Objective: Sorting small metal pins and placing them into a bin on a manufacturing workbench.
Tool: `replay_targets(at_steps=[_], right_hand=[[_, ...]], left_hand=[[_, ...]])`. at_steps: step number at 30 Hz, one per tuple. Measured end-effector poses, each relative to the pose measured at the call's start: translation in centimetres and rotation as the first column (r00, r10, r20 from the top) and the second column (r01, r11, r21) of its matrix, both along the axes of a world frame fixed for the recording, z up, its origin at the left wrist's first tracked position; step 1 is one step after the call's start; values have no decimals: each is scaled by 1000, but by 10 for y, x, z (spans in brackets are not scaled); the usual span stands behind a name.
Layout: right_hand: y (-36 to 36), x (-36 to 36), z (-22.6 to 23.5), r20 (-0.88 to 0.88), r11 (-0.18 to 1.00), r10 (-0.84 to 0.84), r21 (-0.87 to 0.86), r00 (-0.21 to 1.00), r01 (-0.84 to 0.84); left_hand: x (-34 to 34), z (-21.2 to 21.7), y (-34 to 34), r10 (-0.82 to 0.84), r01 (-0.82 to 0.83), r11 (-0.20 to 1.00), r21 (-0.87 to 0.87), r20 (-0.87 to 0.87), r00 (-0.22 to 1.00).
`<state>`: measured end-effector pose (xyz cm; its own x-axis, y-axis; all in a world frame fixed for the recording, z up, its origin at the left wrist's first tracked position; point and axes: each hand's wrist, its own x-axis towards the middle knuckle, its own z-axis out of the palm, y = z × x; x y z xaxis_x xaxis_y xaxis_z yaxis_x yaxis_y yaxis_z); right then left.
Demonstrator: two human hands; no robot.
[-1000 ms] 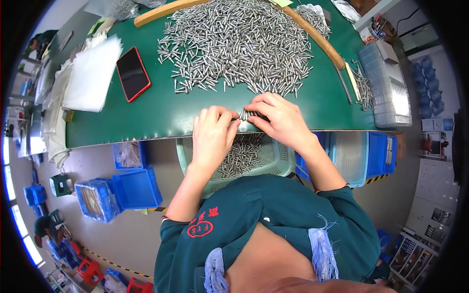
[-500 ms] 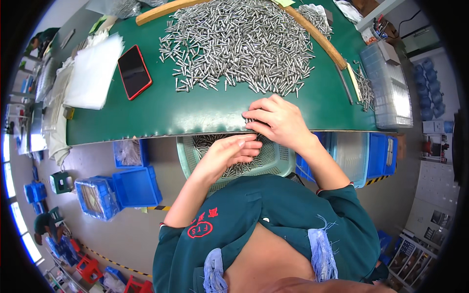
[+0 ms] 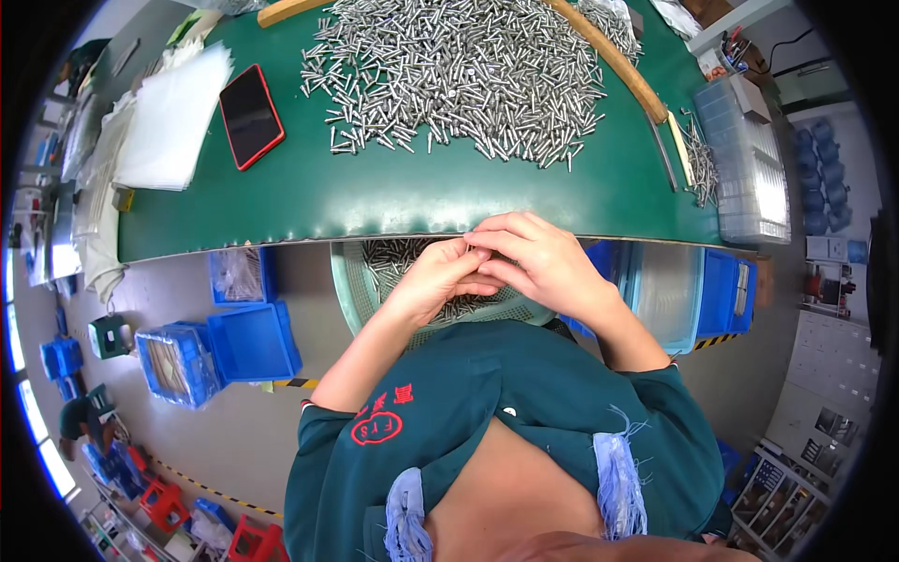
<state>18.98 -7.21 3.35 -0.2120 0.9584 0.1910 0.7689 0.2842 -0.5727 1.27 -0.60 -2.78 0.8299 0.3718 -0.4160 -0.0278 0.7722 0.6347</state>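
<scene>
**Sorting metal pins over a basket at the table's near edge**

Working just off the near edge of the green table (image 3: 393, 201), above a pale mesh basket (image 3: 348, 281) sitting below that edge. Meeting fingertip to fingertip: left hand (image 3: 433, 281) cupped and narrow, right hand (image 3: 538, 262) curled over it, fingers pinched together. Seemingly holding a few small pins between them, though hard to tell for certain with the fingers hiding whatever is there. Showing already in the basket: a layer of grey pins (image 3: 393, 255), judged to be the finished share.

Further out, lying across the middle and far part of the table: a broad heap of loose metal pins (image 3: 459, 75), much larger than the basket's contents, so judging most of the work as remaining. Bounding the heap on the far right: a curved wooden strip (image 3: 609, 56). Resting toward the left edge: a red-cased phone (image 3: 250, 114) and a stack of white sheets (image 3: 169, 117). Standing at the right edge: clear plastic trays (image 3: 744, 159).
</scene>
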Motion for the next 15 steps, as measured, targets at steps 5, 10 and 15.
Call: replay_targets(at_steps=[5,10,15], right_hand=[[-5,-1,-3,-350,982,-104,-184,931,41],[-8,-4,0,-453,976,-126,-217,882,27],[-7,-1,4,-536,959,-127,-280,835,-34]], left_hand=[[-3,15,0,-48,74,974,213,-127,991],[-10,36,1,-62,120,929,349,-173,983],[-16,45,3,-73,122,937,329,-156,985]])
